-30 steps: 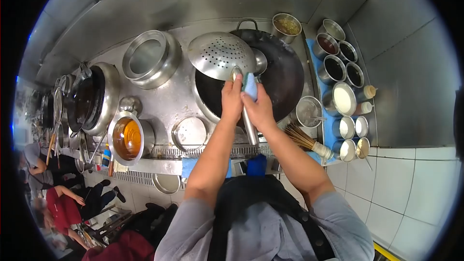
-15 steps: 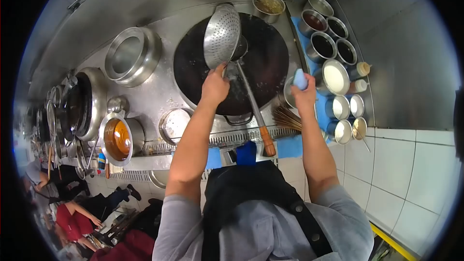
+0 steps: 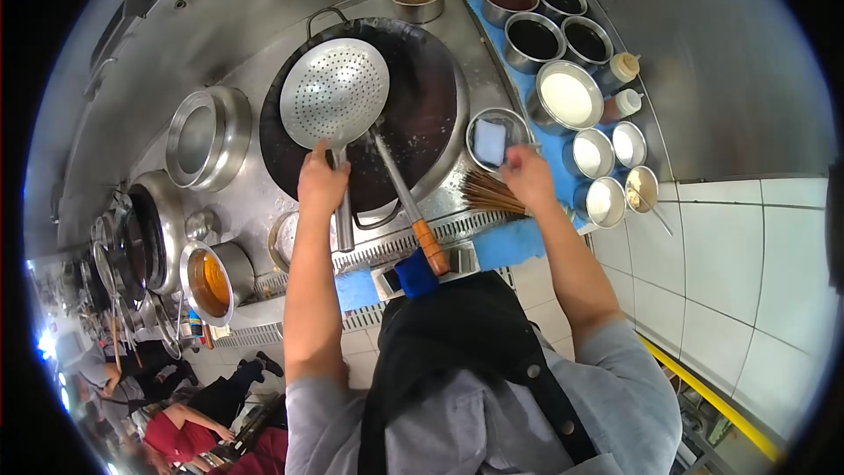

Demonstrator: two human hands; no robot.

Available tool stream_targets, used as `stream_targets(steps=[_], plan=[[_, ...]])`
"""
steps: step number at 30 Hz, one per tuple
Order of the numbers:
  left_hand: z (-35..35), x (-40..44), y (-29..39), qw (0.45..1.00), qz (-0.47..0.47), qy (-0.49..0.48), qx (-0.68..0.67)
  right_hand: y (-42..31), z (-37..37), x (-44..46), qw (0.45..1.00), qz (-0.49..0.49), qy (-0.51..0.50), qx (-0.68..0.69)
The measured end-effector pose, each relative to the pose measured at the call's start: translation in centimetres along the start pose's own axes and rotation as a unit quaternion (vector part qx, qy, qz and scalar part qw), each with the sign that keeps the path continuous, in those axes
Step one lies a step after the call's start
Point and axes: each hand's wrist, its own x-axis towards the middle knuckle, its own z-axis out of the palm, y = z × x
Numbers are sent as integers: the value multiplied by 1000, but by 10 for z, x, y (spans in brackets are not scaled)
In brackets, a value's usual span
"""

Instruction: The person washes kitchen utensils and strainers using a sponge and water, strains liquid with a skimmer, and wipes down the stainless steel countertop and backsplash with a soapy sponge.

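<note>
My left hand (image 3: 323,183) grips a round perforated strainer (image 3: 335,88) at its near rim, by the base of the handle. The strainer is tilted over a large dark wok (image 3: 422,88), its holed bowl facing me. Beside it, a long-handled ladle (image 3: 397,178) with a wooden grip lies across the wok's near edge, its head partly hidden. My right hand (image 3: 529,179), fingers curled together and slightly blurred, is at the near right rim of a small metal bowl (image 3: 519,123). Inside this bowl sits a pale blue sponge (image 3: 490,142), apart from the fingers.
A bamboo brush (image 3: 492,193) lies below the small bowl. Metal tubs of sauce (image 3: 534,40) and white ingredients (image 3: 570,95) line the right, beside squeeze bottles (image 3: 622,105). Left are stacked metal pots (image 3: 207,136) and a pot of orange liquid (image 3: 211,286). Other people are at lower left.
The sponge has left my right hand and is in the small bowl. My left hand has turned the strainer so its bowl faces me and its handle points toward me. The view has shifted.
</note>
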Motion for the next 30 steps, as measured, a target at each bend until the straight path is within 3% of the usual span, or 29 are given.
stream_targets(steps=[2,5,6,8,11,17,21,24,26,30], plan=[[-16,-21,17,997,28,59,41,16,-5,-26,992,-14,-59,-114],[-9,-40,42,990,89,105,-37,73,22,-34,958,-116,-26,-260],[-5,-47,53,985,107,115,-65,75,22,-33,954,-104,-45,-278],[-3,-65,83,978,99,63,-174,73,23,-30,942,-81,-83,-314],[-3,-84,98,976,114,64,-176,37,-16,-40,957,-124,-115,-236],[-17,-107,59,955,47,140,-256,-60,-118,-66,982,-83,-171,-25],[-22,-111,-20,925,-65,251,-279,-113,-96,-26,970,-219,-101,35],[20,-116,-116,967,-121,210,-81,-171,-34,26,955,-271,-106,62],[54,-126,-152,982,-161,94,22,-219,1,56,960,-245,-133,-41],[111,-131,-207,975,-111,6,194,-258,64,95,965,-162,-172,-114]])
